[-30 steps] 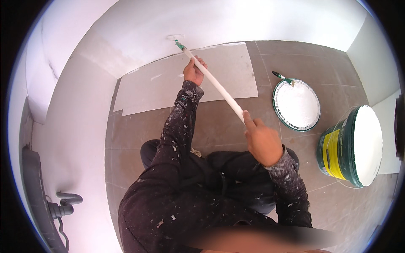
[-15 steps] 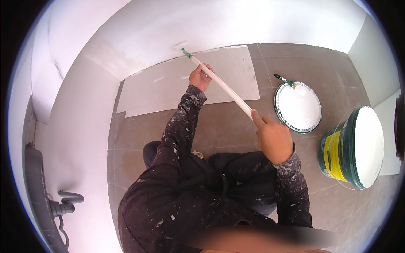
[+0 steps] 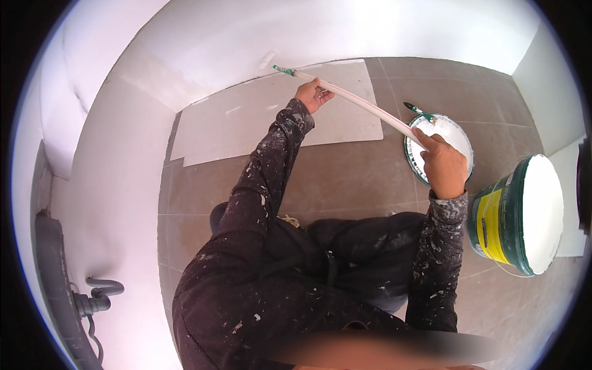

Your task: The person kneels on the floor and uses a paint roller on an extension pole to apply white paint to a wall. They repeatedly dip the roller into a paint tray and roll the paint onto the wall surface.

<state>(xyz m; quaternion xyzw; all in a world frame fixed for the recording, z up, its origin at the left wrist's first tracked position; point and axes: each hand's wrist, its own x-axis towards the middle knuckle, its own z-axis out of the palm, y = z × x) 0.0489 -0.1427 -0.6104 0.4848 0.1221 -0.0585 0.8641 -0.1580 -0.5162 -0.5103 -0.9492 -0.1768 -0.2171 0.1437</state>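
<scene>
1. Between twelve and half past two, there's the white pole, long axis slanting from ten o'clock to four, its green tip aimed at ten, toward the wall; whether tip and wall touch, we can't tell.
2. Count the hands: two, both on the pole! The left hand, at twelve, cradles it loosely near the tip, thumb over the top.
3. Just before three, the right hand grips the lower end firmly, thumb side leading up the shaft.
4. One pole, then, and one pale smear on the wall just beside the tip.
5. At half past two, one round green-rimmed lid, white inside, partly hidden behind the right hand; one small brush lies across its edge, handle pointing to ten.
6. Just past three, one green bucket, white-topped, yellow-labelled.
7. Around eleven, pale sheeting on the floor; overlapping pieces or one, hard to tell.
</scene>
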